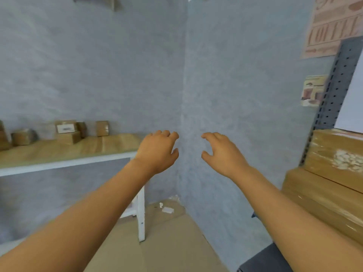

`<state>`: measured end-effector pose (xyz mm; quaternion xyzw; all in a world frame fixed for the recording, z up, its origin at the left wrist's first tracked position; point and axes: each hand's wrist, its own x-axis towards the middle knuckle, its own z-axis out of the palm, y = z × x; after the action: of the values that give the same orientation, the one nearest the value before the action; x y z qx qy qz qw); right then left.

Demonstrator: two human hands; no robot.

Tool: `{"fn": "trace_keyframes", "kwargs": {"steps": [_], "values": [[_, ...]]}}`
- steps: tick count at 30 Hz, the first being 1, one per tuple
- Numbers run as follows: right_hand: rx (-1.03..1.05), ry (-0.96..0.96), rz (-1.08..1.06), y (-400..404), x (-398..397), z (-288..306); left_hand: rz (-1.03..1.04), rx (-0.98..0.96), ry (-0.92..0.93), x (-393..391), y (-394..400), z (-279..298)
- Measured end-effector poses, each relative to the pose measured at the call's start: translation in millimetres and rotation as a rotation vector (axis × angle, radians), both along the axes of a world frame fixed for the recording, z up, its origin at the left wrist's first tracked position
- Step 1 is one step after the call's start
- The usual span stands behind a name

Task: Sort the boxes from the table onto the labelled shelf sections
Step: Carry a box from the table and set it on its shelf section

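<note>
Both hands (157,152) (222,154) empty, fingers (208,136) curled

both bare forearms reach forward and up, converging toward the middle of the view. the left hand (159,152) and right hand (221,154) hang side by side, apart, backs toward the camera, fingers loosely curled and thumbs pointing inward. neither hand holds or touches anything.
</note>
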<state>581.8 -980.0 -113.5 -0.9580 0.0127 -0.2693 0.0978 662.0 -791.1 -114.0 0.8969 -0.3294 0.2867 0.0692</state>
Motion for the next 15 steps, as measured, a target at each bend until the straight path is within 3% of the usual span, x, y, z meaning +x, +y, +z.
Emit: {"fn": "trace_keyframes", "kwargs": {"steps": [15], "values": [[-0.02,0.063,0.409,151.1,291.2,-29.8,0.455,0.031,0.048,202.5,166.5,-27.8]]}}
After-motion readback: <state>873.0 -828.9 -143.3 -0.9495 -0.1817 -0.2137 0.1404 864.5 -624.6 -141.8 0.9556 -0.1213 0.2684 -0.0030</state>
